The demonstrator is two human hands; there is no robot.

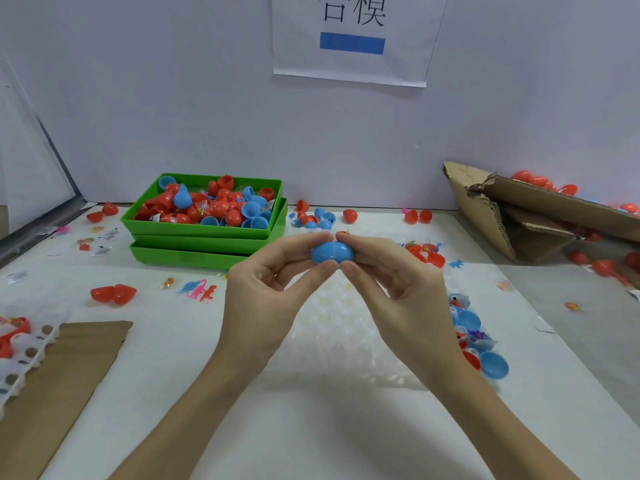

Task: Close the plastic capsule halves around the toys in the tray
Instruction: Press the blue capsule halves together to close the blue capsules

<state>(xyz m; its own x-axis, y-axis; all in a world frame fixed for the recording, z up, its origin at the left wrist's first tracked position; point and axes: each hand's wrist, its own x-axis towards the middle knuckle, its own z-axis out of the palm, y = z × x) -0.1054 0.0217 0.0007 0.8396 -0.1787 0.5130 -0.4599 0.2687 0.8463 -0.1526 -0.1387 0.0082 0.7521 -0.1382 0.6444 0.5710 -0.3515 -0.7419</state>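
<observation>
A blue plastic capsule (331,253) is held above the middle of the table, its two halves pressed together with a seam down the centre. My left hand (273,282) pinches its left half between thumb and fingers. My right hand (391,282) pinches its right half the same way. What is inside the capsule is hidden. Behind the hands, a green tray (207,233) stacked on other green trays holds several red and blue capsule halves and small toys.
Loose red capsules (113,294), small toy dinosaurs (199,289) and blue halves (493,364) lie scattered on the white mat. A torn cardboard box (519,216) sits at the right, brown cardboard (59,375) and a white perforated strip at the left. A wall with a paper sign stands behind.
</observation>
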